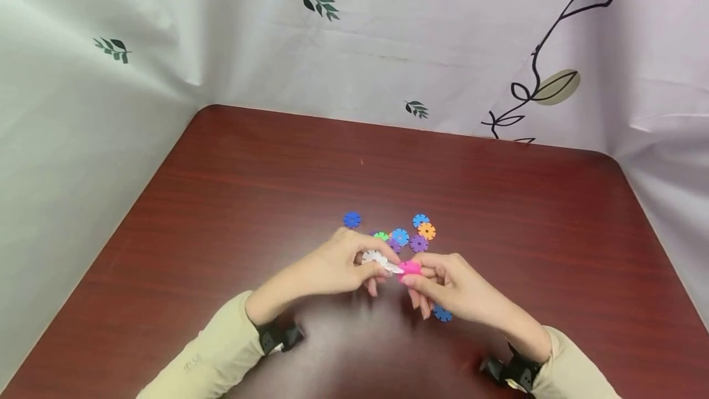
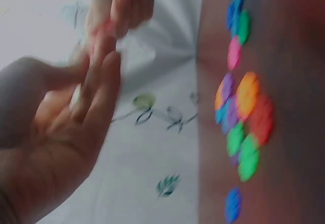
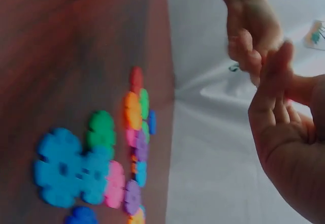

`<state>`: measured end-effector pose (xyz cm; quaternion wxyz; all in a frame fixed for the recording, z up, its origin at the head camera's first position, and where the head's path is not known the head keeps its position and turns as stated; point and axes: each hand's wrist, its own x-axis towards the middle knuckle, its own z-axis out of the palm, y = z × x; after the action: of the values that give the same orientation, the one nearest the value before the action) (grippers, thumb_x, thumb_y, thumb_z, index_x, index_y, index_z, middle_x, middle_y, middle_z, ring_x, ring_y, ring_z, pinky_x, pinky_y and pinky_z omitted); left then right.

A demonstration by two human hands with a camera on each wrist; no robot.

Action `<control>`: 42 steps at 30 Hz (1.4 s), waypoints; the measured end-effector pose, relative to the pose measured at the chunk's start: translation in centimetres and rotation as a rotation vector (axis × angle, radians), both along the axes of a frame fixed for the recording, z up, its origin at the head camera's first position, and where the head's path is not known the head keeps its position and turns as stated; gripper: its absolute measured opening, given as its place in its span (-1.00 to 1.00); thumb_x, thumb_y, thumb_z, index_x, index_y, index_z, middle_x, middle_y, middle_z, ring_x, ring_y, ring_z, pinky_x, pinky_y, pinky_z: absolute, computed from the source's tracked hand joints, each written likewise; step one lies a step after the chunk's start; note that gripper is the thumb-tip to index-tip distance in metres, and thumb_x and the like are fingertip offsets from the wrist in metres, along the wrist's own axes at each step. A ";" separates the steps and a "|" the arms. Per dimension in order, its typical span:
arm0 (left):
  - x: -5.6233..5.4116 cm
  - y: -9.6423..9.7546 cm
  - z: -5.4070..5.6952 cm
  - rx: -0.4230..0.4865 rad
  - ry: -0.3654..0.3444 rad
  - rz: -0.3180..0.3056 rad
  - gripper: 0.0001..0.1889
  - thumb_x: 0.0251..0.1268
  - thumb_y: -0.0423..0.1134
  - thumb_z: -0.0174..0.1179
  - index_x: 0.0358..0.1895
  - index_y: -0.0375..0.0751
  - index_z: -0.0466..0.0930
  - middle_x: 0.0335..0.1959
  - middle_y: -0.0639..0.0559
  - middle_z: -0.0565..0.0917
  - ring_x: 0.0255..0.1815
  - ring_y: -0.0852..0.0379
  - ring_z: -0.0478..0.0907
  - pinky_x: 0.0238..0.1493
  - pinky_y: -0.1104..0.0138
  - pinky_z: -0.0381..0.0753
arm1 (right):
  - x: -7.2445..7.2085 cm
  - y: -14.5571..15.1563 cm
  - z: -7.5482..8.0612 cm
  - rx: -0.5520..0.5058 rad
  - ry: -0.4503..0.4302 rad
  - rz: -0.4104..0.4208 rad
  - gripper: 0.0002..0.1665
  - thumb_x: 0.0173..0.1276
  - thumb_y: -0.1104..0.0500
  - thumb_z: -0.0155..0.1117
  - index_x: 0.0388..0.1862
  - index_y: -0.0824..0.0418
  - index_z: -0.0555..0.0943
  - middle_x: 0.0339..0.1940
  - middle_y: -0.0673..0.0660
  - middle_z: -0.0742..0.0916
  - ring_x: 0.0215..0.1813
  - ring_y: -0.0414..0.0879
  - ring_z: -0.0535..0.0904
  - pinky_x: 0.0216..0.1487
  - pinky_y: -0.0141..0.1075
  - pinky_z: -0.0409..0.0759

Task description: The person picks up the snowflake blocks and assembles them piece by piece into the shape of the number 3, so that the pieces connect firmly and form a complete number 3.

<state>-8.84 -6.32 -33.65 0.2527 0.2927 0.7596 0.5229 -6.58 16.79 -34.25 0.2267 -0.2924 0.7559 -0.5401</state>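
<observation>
My left hand (image 1: 340,263) pinches white notched plastic discs (image 1: 373,257) between thumb and fingers, over the middle of the table in the head view. One white disc is seen flat and another nearly edge-on. Opposite it, my right hand (image 1: 462,288) holds a bright pink notched disc (image 1: 410,268) by its right side. The edge-on white disc meets the pink one between the two hands; fingertips hide part of the joint. In both wrist views the fingers cover most of these pieces, and the hands are raised above the tabletop.
Loose notched discs lie on the brown table (image 1: 266,202) beyond the hands, among them a dark blue disc (image 1: 351,220), an orange disc (image 1: 426,231) and a purple disc (image 1: 418,243). Joined blue discs (image 3: 61,168) lie nearer. A white patterned cloth (image 1: 376,42) hangs behind.
</observation>
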 end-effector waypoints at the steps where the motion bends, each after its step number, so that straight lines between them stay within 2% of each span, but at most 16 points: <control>1: -0.5 -0.4 0.2 -0.018 -0.028 -0.059 -0.72 0.30 -0.30 0.15 0.06 -0.04 0.55 -0.42 0.00 0.70 -0.49 0.06 0.67 -0.54 0.29 0.61 | -0.2 0.1 0.0 -0.010 -0.003 0.013 -0.86 0.41 0.19 0.10 -0.35 0.20 0.52 -0.66 0.12 0.63 -0.65 -0.16 0.55 -0.64 -0.31 0.52; 3: -1.6 -0.7 0.3 -0.011 -0.129 -0.181 -0.64 0.45 -0.07 -0.05 0.23 -0.01 0.40 -0.28 -0.05 0.68 -0.35 -0.01 0.67 -0.38 0.14 0.64 | -0.6 0.3 0.2 -0.003 -0.022 0.032 -0.84 0.41 0.18 0.10 -0.35 0.23 0.52 -0.65 0.14 0.64 -0.65 -0.15 0.56 -0.61 -0.25 0.56; 5: -2.4 -0.6 0.1 0.012 -0.261 -0.260 -0.52 0.50 0.09 -0.29 0.32 -0.02 0.29 -0.20 -0.16 0.65 -0.28 -0.12 0.64 -0.26 0.04 0.63 | -0.9 0.4 0.2 0.022 -0.052 0.045 -0.79 0.40 0.15 0.12 -0.38 0.25 0.52 -0.66 0.17 0.63 -0.65 -0.15 0.56 -0.60 -0.20 0.58; 7: -2.9 0.2 -0.4 0.054 -0.380 -0.344 -0.43 0.52 0.11 -0.47 0.26 -0.16 0.34 -0.20 -0.24 0.63 -0.26 -0.18 0.62 -0.28 0.07 0.64 | -1.0 0.1 0.0 0.053 -0.068 0.051 -0.76 0.39 0.10 0.14 -0.39 0.25 0.53 -0.66 0.17 0.65 -0.65 -0.13 0.57 -0.60 -0.17 0.59; 9: -2.9 1.2 -1.0 0.097 -0.457 -0.382 -0.43 0.53 0.07 -0.44 0.10 -0.29 0.43 -0.34 -0.23 0.61 -0.45 -0.13 0.60 -0.45 0.18 0.63 | -1.1 -0.3 -0.3 0.075 -0.077 0.033 -0.77 0.37 0.07 0.17 -0.37 0.22 0.56 -0.65 0.18 0.66 -0.64 -0.10 0.59 -0.58 -0.18 0.60; 12: -2.8 2.0 -1.8 0.144 -0.566 -0.361 -0.56 0.54 -0.05 -0.31 -0.12 -0.36 0.44 -0.58 -0.08 0.50 -0.73 0.11 0.41 -0.73 0.42 0.39 | -1.0 -0.4 -0.7 0.093 -0.070 -0.063 -0.77 0.30 0.03 0.25 -0.37 0.18 0.55 -0.62 0.19 0.68 -0.62 -0.04 0.61 -0.56 -0.19 0.61; 15: -2.6 1.5 -2.2 0.172 -0.663 -0.236 -0.50 0.52 0.05 -0.33 0.03 -0.29 0.46 -0.67 0.04 0.38 -0.80 0.25 0.19 -0.77 0.49 0.16 | -0.9 -0.1 -1.2 0.168 0.016 -0.123 -0.73 0.21 -0.01 0.33 -0.37 0.14 0.52 -0.60 0.10 0.67 -0.59 -0.09 0.61 -0.52 -0.25 0.60; 17: -2.6 1.1 -2.2 0.186 -0.709 -0.191 -0.41 0.48 0.17 -0.38 0.20 -0.19 0.40 -0.67 0.05 0.34 -0.80 0.25 0.16 -0.76 0.48 0.14 | -0.9 0.4 -1.7 0.285 0.151 -0.129 -0.70 0.14 -0.05 0.39 -0.36 0.10 0.53 -0.57 -0.02 0.66 -0.53 -0.17 0.59 -0.47 -0.33 0.58; 20: -2.6 0.6 -2.0 0.212 -0.729 -0.172 -0.31 0.43 0.27 -0.46 0.32 -0.14 0.28 -0.66 0.02 0.33 -0.78 0.20 0.19 -0.74 0.46 0.18 | -0.7 1.3 -2.4 0.527 0.376 -0.099 -0.61 0.03 -0.12 0.44 -0.27 0.06 0.58 -0.41 -0.15 0.63 -0.34 -0.26 0.54 -0.34 -0.35 0.54; 24: -2.4 0.1 -1.5 0.239 -0.712 -0.147 -0.33 0.45 0.22 -0.48 0.26 -0.25 0.24 -0.63 -0.01 0.34 -0.76 0.17 0.24 -0.75 0.46 0.21 | -0.4 1.7 -3.4 0.722 0.504 -0.059 -0.56 -0.05 -0.10 0.50 -0.23 0.07 0.61 -0.31 -0.13 0.55 -0.25 -0.24 0.46 -0.32 -0.33 0.52; 29: -2.1 -0.1 -1.2 0.222 -0.680 -0.122 -0.54 0.50 0.00 -0.34 0.05 -0.35 0.31 -0.59 0.00 0.39 -0.73 0.20 0.28 -0.74 0.48 0.23 | -0.7 1.6 -3.8 0.718 0.483 -0.068 -0.63 -0.07 0.02 0.54 -0.41 0.07 0.52 -0.44 -0.14 0.46 -0.37 -0.29 0.36 -0.40 -0.40 0.43; 32: -1.9 -0.3 -1.3 0.224 -0.637 -0.134 -0.67 0.50 -0.13 -0.25 -0.06 -0.37 0.33 -0.57 -0.01 0.40 -0.72 0.21 0.30 -0.72 0.47 0.25 | -0.9 1.6 -3.6 0.661 0.396 -0.038 -0.64 -0.03 0.04 0.52 -0.47 0.03 0.45 -0.54 -0.17 0.45 -0.46 -0.34 0.33 -0.45 -0.45 0.37; 34: -1.7 -0.4 -1.3 0.215 -0.593 -0.137 -0.74 0.50 -0.20 -0.21 -0.11 -0.36 0.33 -0.57 -0.02 0.40 -0.72 0.21 0.31 -0.70 0.46 0.27 | -0.9 1.6 -3.4 0.597 0.393 -0.011 -0.69 0.03 0.06 0.48 -0.50 0.00 0.45 -0.58 -0.23 0.47 -0.50 -0.37 0.31 -0.47 -0.47 0.34; 37: -1.5 -0.5 -1.3 0.191 -0.562 -0.113 -0.78 0.50 -0.22 -0.19 -0.15 -0.33 0.36 -0.59 0.00 0.41 -0.71 0.22 0.32 -0.68 0.46 0.30 | -0.9 1.6 -3.2 0.524 0.473 -0.004 -0.76 0.11 0.11 0.42 -0.53 -0.07 0.49 -0.62 -0.31 0.50 -0.54 -0.40 0.32 -0.41 -0.42 0.39; 40: -1.4 -0.5 -1.2 0.194 -0.546 -0.092 -0.80 0.50 -0.25 -0.19 -0.15 -0.33 0.36 -0.58 0.00 0.44 -0.70 0.22 0.32 -0.66 0.46 0.31 | -0.8 1.7 -3.2 0.511 0.585 -0.036 -0.79 0.13 0.16 0.40 -0.53 -0.08 0.52 -0.60 -0.34 0.51 -0.51 -0.38 0.38 -0.30 -0.32 0.44; 42: -1.4 -0.4 -1.1 0.204 -0.544 -0.084 -0.77 0.50 -0.24 -0.18 -0.14 -0.37 0.37 -0.57 0.00 0.46 -0.69 0.21 0.32 -0.65 0.46 0.32 | -0.8 1.8 -3.2 0.519 0.616 -0.062 -0.79 0.12 0.18 0.40 -0.53 -0.06 0.53 -0.60 -0.34 0.50 -0.51 -0.36 0.40 -0.24 -0.26 0.46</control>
<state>-10.26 -6.74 -34.79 0.4377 0.1968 0.5947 0.6450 -7.34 18.58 -37.46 0.0396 -0.3507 0.9082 -0.2249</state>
